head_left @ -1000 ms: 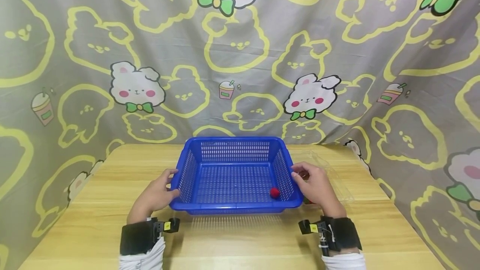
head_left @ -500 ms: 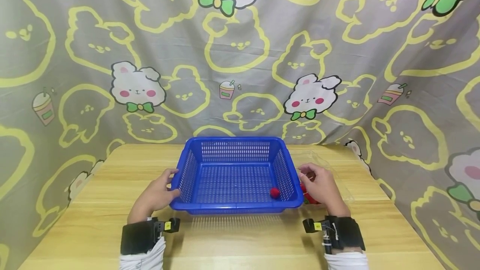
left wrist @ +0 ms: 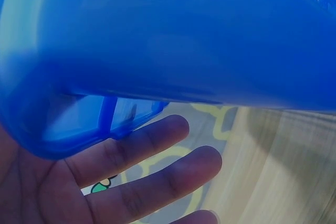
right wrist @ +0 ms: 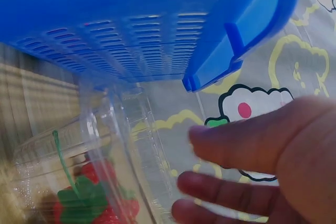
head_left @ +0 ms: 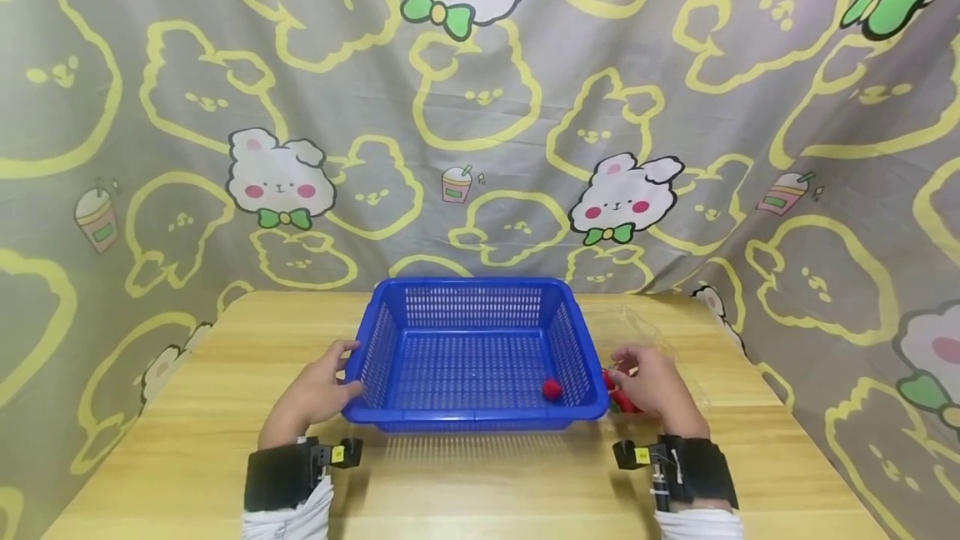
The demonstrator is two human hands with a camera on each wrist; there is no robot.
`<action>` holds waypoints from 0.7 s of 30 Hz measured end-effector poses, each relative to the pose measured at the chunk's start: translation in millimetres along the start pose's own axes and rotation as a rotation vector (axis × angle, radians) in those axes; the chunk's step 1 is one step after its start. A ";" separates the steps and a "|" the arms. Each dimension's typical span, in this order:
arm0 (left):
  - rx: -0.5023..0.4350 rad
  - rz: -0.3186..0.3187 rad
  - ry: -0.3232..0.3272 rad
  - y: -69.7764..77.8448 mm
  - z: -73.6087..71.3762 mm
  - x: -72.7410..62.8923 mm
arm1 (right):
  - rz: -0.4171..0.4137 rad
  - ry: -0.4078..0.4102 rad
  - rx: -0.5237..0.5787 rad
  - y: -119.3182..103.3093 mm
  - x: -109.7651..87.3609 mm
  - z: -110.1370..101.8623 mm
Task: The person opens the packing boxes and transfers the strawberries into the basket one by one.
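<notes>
A blue plastic basket with slotted walls stands mid-table, with a small red ball-like thing in its near right corner. At the basket's left rim is my left hand; the left wrist view shows its fingers straight and spread below the rim. My right hand is just right of the basket, thumb and fingers apart, holding nothing. Beneath it a clear plastic box contains red strawberry-like pieces with green leaves and a thin green stem. The hand partly hides them in the head view.
A light wood table carries everything. Behind and on both sides hangs a grey curtain with yellow outlines and white rabbit faces. The clear box is close against the basket's right side.
My right hand has left the basket's right rim and shifted right, over the clear box, uncovering more of the red pieces. My left hand and the basket keep their places.
</notes>
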State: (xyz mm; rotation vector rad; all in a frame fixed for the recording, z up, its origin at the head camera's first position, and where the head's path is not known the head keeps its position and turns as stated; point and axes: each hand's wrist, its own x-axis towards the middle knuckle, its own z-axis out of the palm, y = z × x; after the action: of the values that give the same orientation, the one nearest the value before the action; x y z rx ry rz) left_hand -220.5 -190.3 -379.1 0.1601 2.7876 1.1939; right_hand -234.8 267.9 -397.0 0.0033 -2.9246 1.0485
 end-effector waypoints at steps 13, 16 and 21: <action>-0.003 0.027 0.007 3.9 -0.6 6.2 | 0.057 -0.079 -0.050 0.0 -1.1 -5.6; -0.001 0.015 0.007 4.4 -0.4 7.5 | 0.073 -0.099 -0.056 1.3 -1.1 -6.1; -0.003 -0.009 0.007 -0.2 1.5 1.4 | 0.108 -0.136 -0.050 2.0 -4.5 1.1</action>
State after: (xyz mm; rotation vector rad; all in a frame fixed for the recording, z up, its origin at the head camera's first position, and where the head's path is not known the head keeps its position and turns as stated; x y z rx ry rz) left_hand -221.7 -189.1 -380.3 0.1438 2.7890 1.1990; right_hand -230.4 268.7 -399.3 -0.0897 -3.1046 1.0282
